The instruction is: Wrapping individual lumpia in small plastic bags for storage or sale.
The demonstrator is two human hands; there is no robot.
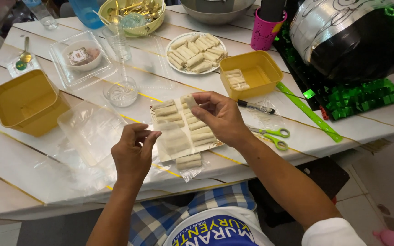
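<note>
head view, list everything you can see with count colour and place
pale rolled pastry sticks: many, cream, on white plate, centre tray, in right tub
square plastic tubs: two, yellow, left and right
clear plastic bag: one, at left fingertips
scissors: one, green handles, right of tray
flat plastic ruler: one, green, right edge
black marker pen: one, by right tub
pink perforated cup: one, top
left hand: pinching bag
right hand: holding one pastry stick
</note>
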